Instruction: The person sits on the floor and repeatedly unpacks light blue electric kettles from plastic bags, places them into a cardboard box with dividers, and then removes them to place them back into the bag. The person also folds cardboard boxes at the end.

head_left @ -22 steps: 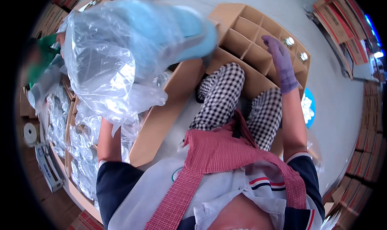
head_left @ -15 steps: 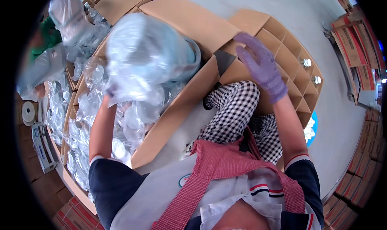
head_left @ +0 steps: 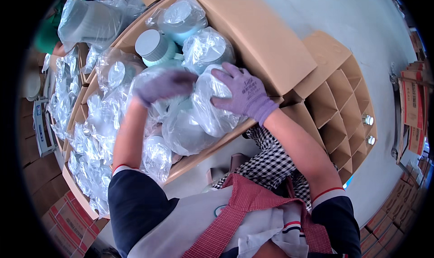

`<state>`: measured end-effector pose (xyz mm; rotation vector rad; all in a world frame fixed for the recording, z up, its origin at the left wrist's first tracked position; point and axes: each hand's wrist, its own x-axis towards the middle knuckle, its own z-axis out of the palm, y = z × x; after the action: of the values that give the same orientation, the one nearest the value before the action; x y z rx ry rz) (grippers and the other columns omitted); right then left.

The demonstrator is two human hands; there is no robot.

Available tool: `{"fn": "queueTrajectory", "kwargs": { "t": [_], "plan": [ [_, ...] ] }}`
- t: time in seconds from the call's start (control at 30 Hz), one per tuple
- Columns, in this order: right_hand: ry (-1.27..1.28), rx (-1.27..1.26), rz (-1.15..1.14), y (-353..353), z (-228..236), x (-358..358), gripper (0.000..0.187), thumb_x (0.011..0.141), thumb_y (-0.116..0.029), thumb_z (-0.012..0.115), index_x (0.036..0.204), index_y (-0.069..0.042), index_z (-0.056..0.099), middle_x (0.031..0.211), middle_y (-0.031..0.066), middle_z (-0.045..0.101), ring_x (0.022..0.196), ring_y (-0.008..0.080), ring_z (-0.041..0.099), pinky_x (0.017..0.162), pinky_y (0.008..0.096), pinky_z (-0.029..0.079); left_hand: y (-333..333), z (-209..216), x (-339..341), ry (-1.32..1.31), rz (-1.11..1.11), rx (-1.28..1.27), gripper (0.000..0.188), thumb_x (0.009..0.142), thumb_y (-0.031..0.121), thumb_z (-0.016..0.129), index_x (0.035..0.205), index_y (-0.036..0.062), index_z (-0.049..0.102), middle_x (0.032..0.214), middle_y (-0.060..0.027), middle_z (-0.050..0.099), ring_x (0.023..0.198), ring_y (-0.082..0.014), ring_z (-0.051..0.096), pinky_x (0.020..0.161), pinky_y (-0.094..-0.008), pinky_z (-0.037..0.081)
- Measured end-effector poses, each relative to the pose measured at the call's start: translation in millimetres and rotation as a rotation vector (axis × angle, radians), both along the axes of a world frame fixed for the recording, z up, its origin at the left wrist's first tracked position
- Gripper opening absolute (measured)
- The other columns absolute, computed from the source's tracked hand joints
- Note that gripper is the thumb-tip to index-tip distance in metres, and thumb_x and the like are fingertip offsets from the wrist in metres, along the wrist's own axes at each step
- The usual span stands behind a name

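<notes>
Head view: large carton [head_left: 255, 36] beneath the hands, packed with clear-bagged containers. Right hand [head_left: 244, 91], fingers spread wide, touches one bagged container [head_left: 214, 111]; left hand [head_left: 166, 85], just beside it, is blurred, so its grip cannot be told. Three pale containers [head_left: 153, 46] show beyond the hands. Right of the right hand, a divided carton [head_left: 335, 102] contains two silver caps [head_left: 368, 120]. Previously, the right hand hovered over that divided carton.
</notes>
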<state>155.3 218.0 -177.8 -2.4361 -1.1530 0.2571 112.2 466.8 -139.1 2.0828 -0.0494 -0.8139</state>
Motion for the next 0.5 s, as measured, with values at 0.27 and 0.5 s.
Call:
{"fn": "queueTrajectory", "kwargs": {
  "t": [0.27, 0.5],
  "plan": [
    [-0.213, -0.210, 0.262, -8, -4, -37, 0.067, 0.070, -0.050, 0.069, 0.128, -0.023, 0.050, 0.128, 0.0062, 0.046, 0.106, 0.0280, 0.046, 0.080, 0.0486, 0.043, -15, -149, 44, -0.609, 0.689, -0.003, 0.076, 0.088, 0.041, 0.062, 0.140, -0.0053, 0.032, 0.134, -0.0220, 0.047, 0.123, -0.0330, 0.046, 0.104, -0.0370, 0.036],
    [-0.280, -0.422, 0.079, -25, -32, -26, 0.074, 0.066, -0.038, 0.075, 0.132, -0.026, 0.042, 0.130, 0.0088, 0.037, 0.114, 0.0349, 0.040, 0.081, 0.0460, 0.043, -27, -174, 59, -0.397, 1.152, -0.779, 0.055, 0.098, 0.039, 0.040, 0.135, -0.0020, 0.042, 0.139, -0.0190, 0.042, 0.130, -0.0269, 0.038, 0.109, -0.0336, 0.028]
  ]
}}
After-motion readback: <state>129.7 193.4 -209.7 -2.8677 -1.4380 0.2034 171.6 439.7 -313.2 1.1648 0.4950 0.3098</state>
